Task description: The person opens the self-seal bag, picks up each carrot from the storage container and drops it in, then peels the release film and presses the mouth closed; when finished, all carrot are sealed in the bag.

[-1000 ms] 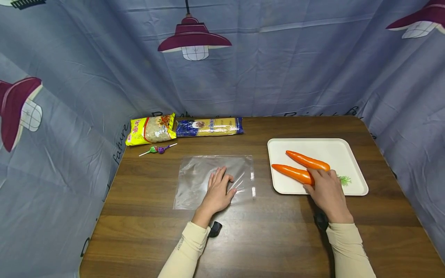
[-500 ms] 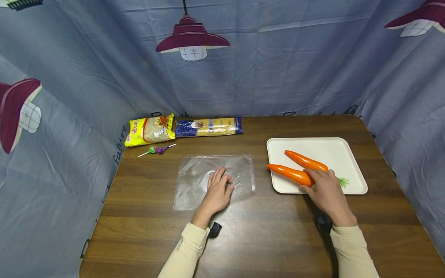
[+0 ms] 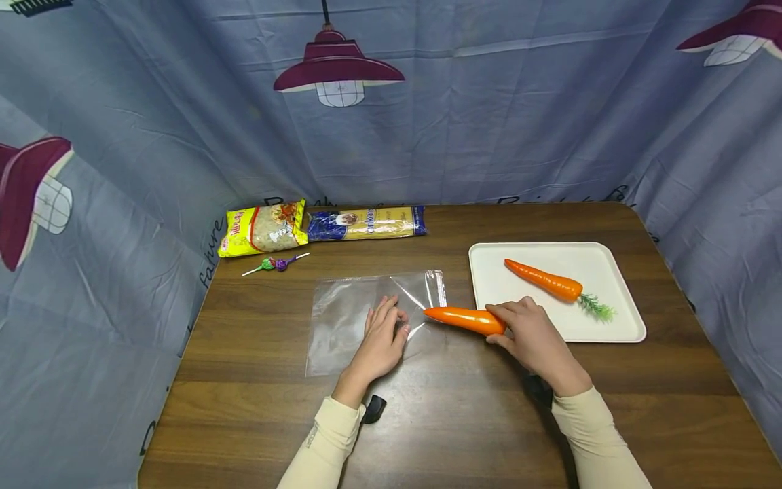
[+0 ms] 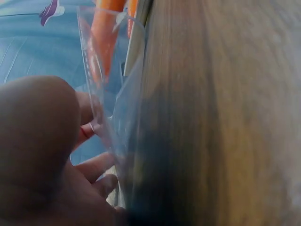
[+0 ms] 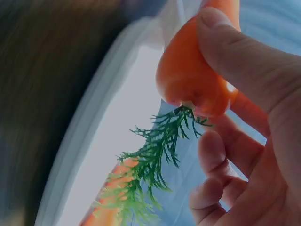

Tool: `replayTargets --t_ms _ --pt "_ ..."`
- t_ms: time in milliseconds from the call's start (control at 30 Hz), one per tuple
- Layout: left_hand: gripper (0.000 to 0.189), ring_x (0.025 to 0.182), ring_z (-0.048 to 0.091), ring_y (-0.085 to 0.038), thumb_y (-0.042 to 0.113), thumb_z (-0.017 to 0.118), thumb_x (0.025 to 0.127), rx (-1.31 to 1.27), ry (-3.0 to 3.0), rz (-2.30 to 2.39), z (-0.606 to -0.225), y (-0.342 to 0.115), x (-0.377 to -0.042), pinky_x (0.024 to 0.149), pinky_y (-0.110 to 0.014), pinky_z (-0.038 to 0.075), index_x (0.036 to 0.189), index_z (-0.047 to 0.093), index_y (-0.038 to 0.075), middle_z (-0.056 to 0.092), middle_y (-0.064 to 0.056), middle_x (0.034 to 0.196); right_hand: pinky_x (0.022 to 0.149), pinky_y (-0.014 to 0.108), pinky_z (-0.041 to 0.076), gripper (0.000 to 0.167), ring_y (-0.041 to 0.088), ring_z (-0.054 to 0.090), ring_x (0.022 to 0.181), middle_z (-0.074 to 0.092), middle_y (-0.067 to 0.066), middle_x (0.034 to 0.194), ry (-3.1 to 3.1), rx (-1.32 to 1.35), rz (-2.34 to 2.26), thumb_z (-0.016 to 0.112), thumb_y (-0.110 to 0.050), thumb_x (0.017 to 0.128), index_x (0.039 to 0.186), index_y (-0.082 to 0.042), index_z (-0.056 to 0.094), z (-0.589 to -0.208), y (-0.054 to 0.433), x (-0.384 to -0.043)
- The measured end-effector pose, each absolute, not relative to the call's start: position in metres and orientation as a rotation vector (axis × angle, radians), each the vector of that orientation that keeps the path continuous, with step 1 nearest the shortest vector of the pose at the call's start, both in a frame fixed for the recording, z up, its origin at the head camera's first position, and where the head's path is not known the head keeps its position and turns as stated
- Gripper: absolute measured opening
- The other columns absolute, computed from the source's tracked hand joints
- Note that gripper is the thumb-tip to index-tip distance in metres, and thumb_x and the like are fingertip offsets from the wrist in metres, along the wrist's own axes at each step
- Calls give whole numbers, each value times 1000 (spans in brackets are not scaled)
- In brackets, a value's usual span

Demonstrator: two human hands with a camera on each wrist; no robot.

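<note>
At the middle of the brown wooden table [image 3: 458,435], a clear plastic bag [image 3: 334,326] is laid flat, its right-hand edge raised a little from the wood. The film is pressed by the left hand [image 3: 377,346], whose fingers are spread and slightly bent across it; whether any film is pinched between them cannot be told. By the right hand [image 3: 534,339] an orange carrot [image 3: 462,319] is held near its thick end, pinched between thumb and fingers, with its tip directed leftward at the bag's raised edge. In the left wrist view the carrot is seen through the film, but how far the tip is inserted, if at all, cannot be made out. Green leaves [image 5: 157,146] are shown hanging from its thick end in the right wrist view. To the right, on a white tray [image 3: 601,268], a second carrot [image 3: 546,280] is laid aslant, its leafy top pointed toward the tray's right side. Along the table's far left edge, a yellow packet [image 3: 265,227] and a blue-and-gold packet [image 3: 366,223] are set end to end, with a green lollipop [image 3: 267,263] and a purple lollipop [image 3: 282,265] placed just in front. Behind the table, a blue curtain [image 3: 489,129] printed with dark red lamps is hung.
</note>
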State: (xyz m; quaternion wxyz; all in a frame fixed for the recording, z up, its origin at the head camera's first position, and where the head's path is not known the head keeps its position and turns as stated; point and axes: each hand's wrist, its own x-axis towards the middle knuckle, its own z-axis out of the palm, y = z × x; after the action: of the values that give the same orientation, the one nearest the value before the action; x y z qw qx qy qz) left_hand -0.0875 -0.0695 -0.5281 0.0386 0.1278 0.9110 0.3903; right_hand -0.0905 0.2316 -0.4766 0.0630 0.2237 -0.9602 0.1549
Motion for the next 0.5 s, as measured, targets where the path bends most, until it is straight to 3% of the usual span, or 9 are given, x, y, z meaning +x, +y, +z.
replayTargets --t_ms 500 --pt "12 157 24 -31 26 54 105 432 2758 1191 -521 -71 -84 127 -62 9 112 52 16 38 -10 163 74 38 44 55 24 52 84 77 11 111 -2919 799 492 92 -22 74 121 -3 72 -483 195 -102"
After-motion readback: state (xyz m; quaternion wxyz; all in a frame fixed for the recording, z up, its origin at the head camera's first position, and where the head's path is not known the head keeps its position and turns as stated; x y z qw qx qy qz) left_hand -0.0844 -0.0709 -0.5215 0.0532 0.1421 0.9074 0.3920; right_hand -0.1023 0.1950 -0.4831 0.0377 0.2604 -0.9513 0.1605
